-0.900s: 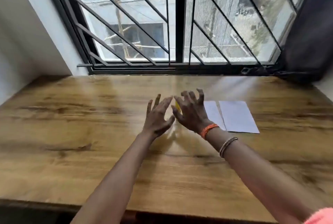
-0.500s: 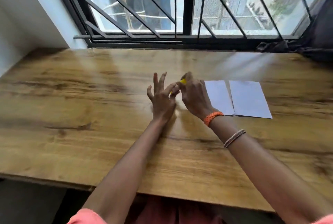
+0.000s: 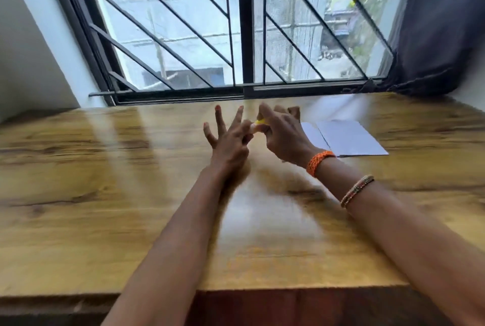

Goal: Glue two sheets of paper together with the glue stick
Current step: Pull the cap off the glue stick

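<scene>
A small yellow glue stick (image 3: 259, 123) shows between my two hands above the middle of the wooden table (image 3: 105, 194). My right hand (image 3: 282, 136) curls its fingers round the stick, hiding most of it. My left hand (image 3: 229, 139) pinches the stick's near end with thumb and forefinger while its other fingers spread upward. Two white sheets of paper (image 3: 346, 138) lie flat side by side on the table, just right of my right hand; its wrist covers the left sheet's edge.
A barred window (image 3: 244, 36) runs along the table's far edge. A dark curtain (image 3: 441, 23) hangs at the far right. A white wall (image 3: 31, 50) closes the left side. The table's near edge (image 3: 262, 287) lies below my forearms.
Both hands closed in from spread fingers onto the yellow glue stick. The camera tilted up, so hands and sheets sit further from me in view.
</scene>
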{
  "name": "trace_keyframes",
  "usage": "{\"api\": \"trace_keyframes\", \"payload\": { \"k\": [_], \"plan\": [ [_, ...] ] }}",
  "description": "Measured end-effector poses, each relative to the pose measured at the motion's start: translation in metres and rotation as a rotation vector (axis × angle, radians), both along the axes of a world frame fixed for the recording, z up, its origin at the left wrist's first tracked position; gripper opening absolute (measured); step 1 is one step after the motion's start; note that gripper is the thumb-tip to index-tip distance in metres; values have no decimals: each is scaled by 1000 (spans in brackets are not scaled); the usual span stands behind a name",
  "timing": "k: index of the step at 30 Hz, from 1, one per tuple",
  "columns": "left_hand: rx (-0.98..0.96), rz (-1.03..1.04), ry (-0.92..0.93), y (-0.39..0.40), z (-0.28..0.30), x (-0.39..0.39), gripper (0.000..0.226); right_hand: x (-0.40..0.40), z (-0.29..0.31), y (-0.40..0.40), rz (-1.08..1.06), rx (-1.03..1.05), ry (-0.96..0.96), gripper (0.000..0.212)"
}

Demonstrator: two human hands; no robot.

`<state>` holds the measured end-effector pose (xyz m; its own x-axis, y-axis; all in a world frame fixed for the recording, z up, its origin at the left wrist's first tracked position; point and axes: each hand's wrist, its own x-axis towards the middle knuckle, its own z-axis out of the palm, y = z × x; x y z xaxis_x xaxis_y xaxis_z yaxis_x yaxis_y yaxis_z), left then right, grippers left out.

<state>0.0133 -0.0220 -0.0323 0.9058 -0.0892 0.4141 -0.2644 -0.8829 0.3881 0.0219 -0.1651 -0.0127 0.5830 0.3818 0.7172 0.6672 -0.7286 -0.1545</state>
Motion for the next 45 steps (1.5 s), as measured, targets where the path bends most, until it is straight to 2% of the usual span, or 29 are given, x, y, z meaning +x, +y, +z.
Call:
{"api": "trace_keyframes", "payload": {
  "k": [3, 5, 10, 13, 17, 20, 22, 24, 27, 30, 34, 38, 40, 43, 45],
  "plan": [
    [116, -34, -3, 1, -3, -12, 32, -18, -5, -5, -16, 18, 22, 14],
    [76, -32, -47, 2, -3, -21, 30, -24, -5, -6, -38, 45, 71, 11],
    [-36, -9, -331, -1, 9, -41, 22, -31, -2, -6, 30, 270, 237, 6],
    [-64, -8, -310, -5, 14, -42, 25, -32, -2, -5, 44, 234, 72, 9],
    [-148, -13, -230, -2, 15, -37, 28, -29, 3, -10, 12, 16, -184, 13],
    [-183, -39, -204, -1, 11, -35, 29, -31, 5, -9, 6, -55, -250, 11],
    [-167, -50, -193, -2, 8, -35, 26, -33, 4, -7, -4, -47, -205, 12],
    [-172, -70, -216, -3, 9, -35, 21, -34, 5, -9, -6, 68, -83, 13],
    [-198, -69, -328, -5, 13, -39, 21, -35, 8, -13, 17, 297, 123, 7],
    [-197, -26, -433, -7, 16, -42, 22, -39, 9, -5, 13, 370, 167, 14],
    [-217, -7, -421, -4, 17, -42, 28, -43, 8, 2, 69, 377, 94, 9],
    [-226, -29, -323, 0, 19, -42, 26, -42, 12, -8, 0, 88, -191, 19],
    [-256, -31, -291, 2, 18, -42, 22, -44, 14, -11, -2, 63, -246, 28],
    [-361, -13, -237, 7, 21, -45, 16, -42, 14, -12, 52, 180, -178, 39],
    [-425, -17, -203, 9, 21, -44, 12, -40, 11, -10, 70, 290, -7, 40]
  ]
}}
